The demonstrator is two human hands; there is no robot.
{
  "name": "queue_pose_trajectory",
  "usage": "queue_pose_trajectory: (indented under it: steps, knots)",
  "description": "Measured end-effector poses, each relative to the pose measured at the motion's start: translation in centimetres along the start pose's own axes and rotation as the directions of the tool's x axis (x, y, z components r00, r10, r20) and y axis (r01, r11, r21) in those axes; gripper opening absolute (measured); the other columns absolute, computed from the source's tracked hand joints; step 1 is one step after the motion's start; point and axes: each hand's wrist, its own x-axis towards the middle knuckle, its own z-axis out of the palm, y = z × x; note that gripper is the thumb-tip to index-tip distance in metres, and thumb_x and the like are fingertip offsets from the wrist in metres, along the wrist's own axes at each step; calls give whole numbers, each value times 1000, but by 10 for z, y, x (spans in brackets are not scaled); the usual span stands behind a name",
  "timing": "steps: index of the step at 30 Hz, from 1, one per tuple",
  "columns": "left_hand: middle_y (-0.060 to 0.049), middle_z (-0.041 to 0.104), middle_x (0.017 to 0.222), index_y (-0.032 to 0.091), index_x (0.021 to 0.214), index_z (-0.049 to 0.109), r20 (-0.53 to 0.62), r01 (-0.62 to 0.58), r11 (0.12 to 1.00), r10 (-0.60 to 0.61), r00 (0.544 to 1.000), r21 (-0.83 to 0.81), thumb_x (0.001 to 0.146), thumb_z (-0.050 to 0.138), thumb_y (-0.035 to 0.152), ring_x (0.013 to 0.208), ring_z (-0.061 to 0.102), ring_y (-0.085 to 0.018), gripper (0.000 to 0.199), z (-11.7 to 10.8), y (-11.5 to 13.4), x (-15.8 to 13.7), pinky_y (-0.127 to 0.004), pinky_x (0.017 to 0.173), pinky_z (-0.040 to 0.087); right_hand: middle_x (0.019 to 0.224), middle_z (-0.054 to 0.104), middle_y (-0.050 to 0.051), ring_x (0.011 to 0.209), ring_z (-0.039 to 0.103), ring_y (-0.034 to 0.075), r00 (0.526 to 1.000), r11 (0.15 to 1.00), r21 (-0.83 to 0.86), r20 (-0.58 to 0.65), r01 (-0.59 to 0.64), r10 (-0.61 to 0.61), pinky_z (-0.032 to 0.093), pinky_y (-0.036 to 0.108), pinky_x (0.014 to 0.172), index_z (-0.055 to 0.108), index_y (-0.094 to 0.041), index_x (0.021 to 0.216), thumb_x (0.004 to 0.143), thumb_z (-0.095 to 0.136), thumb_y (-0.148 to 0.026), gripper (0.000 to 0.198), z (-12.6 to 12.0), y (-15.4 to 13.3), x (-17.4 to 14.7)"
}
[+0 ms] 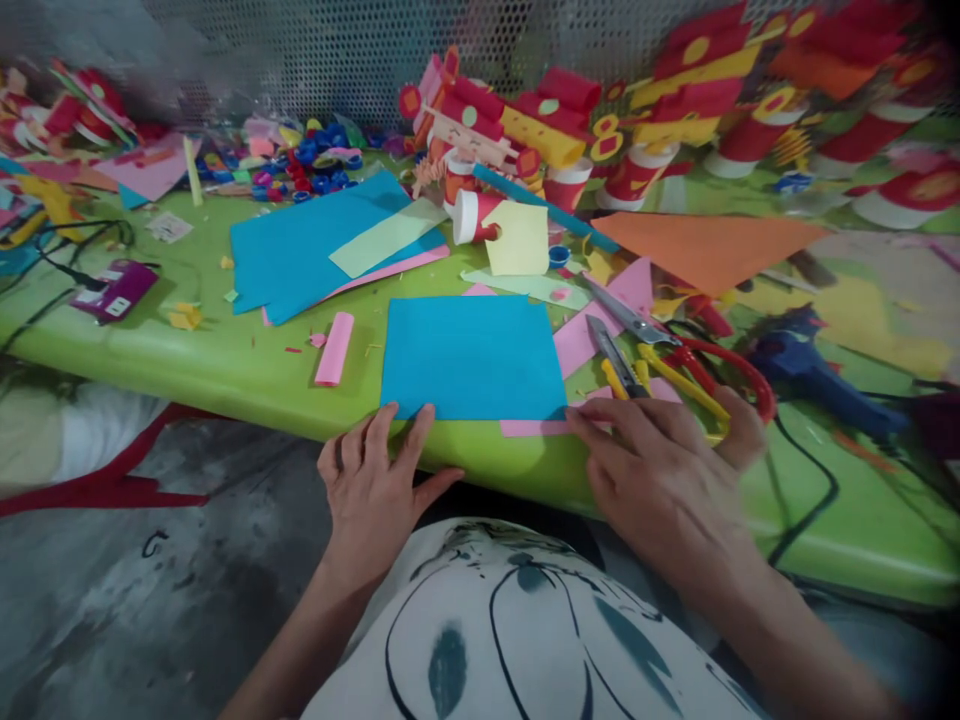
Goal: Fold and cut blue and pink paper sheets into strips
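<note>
A blue rectangular sheet of paper [474, 358] lies flat at the near edge of the green table, directly in front of me. My left hand [375, 480] rests at its lower left edge, fingers spread and fingertips on the paper, the thumb apart from it. At the lower right corner my right hand [660, 470] has its fingertips closed on the sheet. Pink paper [525, 428] sticks out beneath the blue one. Just past my right hand are a box cutter [616, 358] and scissors [660, 340] with red handles.
A rolled pink paper [334, 348] and more blue sheets [322, 240] lie left. Orange paper [712, 245] and a blue glue gun [817, 375] with a cable are right. Red-and-white paper cup figures [637, 175] line the back. A purple device [115, 290] sits far left.
</note>
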Motion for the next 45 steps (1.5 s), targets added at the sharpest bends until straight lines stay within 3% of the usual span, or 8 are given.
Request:
queue_pose_trajectory:
  steps: [5,11,15,21,28,34,39,45]
  knots:
    - [-17,69,146,32,157,63,5,-71,998,71,997,-1,101,70,66,119,62,-38,65,-1,-10,6,-56,106,37,119,82,9,115,68,34,985,998,-31,-163,60,-65,36,63,123,81,-25,101,98,71,-25,11,-17,5,4]
    - [-18,71,138,28,148,71,1,-109,994,109,994,23,104,67,64,114,63,-35,57,-8,-14,15,-54,106,38,112,84,2,99,70,23,953,983,38,-254,180,-165,38,53,117,79,-28,111,97,76,-19,17,-19,2,24]
    - [-15,73,132,30,144,74,-4,-144,989,145,989,12,106,67,58,110,64,-33,48,-11,-20,23,-51,102,40,106,83,0,94,69,22,947,972,33,-235,233,-219,36,54,118,78,-28,107,97,73,-13,19,-4,7,35]
    - [-8,77,123,32,141,73,14,-205,971,208,978,-122,112,62,29,104,70,-26,31,-15,-40,37,-46,100,40,106,84,-1,97,70,20,920,940,-70,-195,333,-341,30,55,126,77,-26,111,102,65,-9,23,1,13,36]
    - [-5,81,127,24,122,72,60,-174,922,207,976,-345,114,60,27,118,75,-24,15,-21,-60,45,-41,101,44,95,81,0,87,68,20,908,930,-47,-203,364,-365,37,49,117,76,-21,104,99,64,-3,22,5,14,39]
    - [-6,80,119,20,118,73,38,-310,894,339,940,-322,116,53,24,109,76,-21,20,-23,-67,56,-38,94,51,98,83,1,88,71,19,911,928,20,-197,372,-361,39,43,105,73,-22,102,101,62,-4,21,8,20,47]
    - [-6,78,110,19,111,72,8,-442,885,448,894,-147,113,57,18,96,73,-23,15,-17,-71,61,-41,87,50,92,81,-1,84,69,19,925,934,39,-160,355,-344,36,41,100,74,-23,99,103,58,-7,22,10,21,50]
    - [-6,77,104,20,107,69,-16,-412,908,412,911,-79,111,57,13,93,70,-24,15,-8,-70,60,-43,91,50,90,79,2,83,69,20,955,956,63,-93,288,-282,35,45,101,72,-24,95,108,52,-14,26,13,21,51]
